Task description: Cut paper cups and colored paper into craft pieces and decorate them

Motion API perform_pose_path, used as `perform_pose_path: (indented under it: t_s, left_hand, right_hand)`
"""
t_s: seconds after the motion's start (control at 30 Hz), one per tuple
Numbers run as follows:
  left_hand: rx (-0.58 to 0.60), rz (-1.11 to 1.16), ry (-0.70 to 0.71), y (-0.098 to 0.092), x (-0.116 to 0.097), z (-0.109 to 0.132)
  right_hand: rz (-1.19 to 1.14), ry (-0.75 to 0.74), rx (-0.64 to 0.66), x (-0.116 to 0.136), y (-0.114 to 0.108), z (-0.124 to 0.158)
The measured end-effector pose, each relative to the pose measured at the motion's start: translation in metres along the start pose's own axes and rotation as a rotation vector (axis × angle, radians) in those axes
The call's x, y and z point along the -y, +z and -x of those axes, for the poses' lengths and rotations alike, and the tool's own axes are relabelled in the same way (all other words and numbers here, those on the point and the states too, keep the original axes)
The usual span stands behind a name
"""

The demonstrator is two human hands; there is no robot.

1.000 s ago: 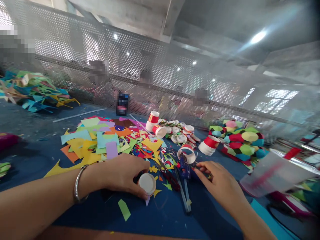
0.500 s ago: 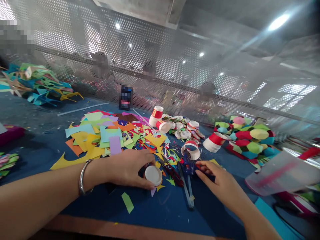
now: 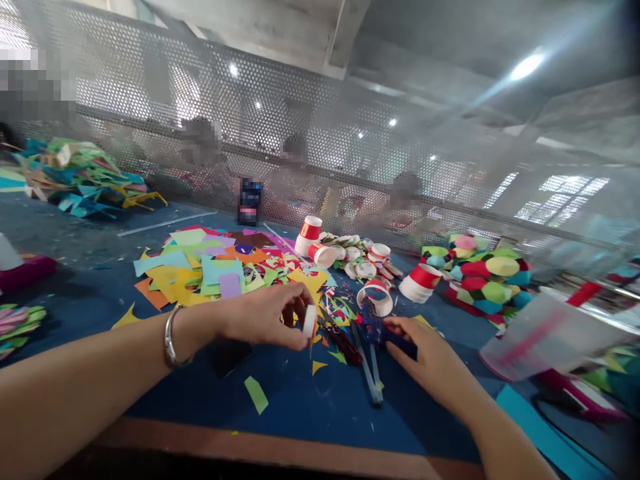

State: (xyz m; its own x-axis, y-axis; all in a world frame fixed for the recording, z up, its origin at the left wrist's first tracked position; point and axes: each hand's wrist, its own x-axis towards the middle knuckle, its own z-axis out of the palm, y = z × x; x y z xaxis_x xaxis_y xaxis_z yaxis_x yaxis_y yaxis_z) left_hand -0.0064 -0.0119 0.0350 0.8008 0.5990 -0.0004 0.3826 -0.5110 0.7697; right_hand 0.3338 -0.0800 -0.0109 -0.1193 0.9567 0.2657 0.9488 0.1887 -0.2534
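My left hand [image 3: 263,317] is closed round a small white cup bottom [image 3: 309,321], lifted a little above the blue table [image 3: 320,407] and turned edge-on. A metal bangle [image 3: 171,339] is on that wrist. My right hand [image 3: 434,363] rests on the table with its fingertips on a dark blue tool [image 3: 373,327] lying beside red-handled scissors [image 3: 343,339] and a pale stick [image 3: 369,373]. A cut red-and-white cup ring [image 3: 377,297] stands just beyond the tool.
Coloured paper scraps [image 3: 220,267] cover the table's middle. Red-and-white paper cups [image 3: 310,235] and cut cup bottoms [image 3: 363,260] lie behind. A pile of coloured discs [image 3: 483,277] sits at right, a clear plastic cup [image 3: 540,337] nearer. A perforated metal screen [image 3: 320,147] backs the table.
My left hand has lifted the white cup bottom off the table and tipped it on edge. My right hand has stayed by the blue tool.
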Motion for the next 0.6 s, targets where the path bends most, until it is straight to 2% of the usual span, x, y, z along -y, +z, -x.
perform_pose_path:
  t_s: [0.1, 0.17, 0.4, 0.6]
  left_hand:
    - [0.085, 0.196, -0.016, -0.001, 0.005, -0.002]
    - [0.133, 0.201, -0.017, 0.001, 0.006, -0.001]
    - [0.081, -0.312, 0.036, 0.002, 0.001, 0.012]
    - [0.090, -0.446, 0.098, -0.014, 0.002, 0.020]
  right_hand:
    - [0.003, 0.002, 0.002, 0.000, -0.001, 0.000]
    - [-0.002, 0.009, 0.017, 0.001, -0.002, -0.001]
    - [0.040, 0.026, 0.022, 0.007, -0.003, -0.005]
    - [0.093, 0.056, -0.016, 0.011, -0.002, -0.002]
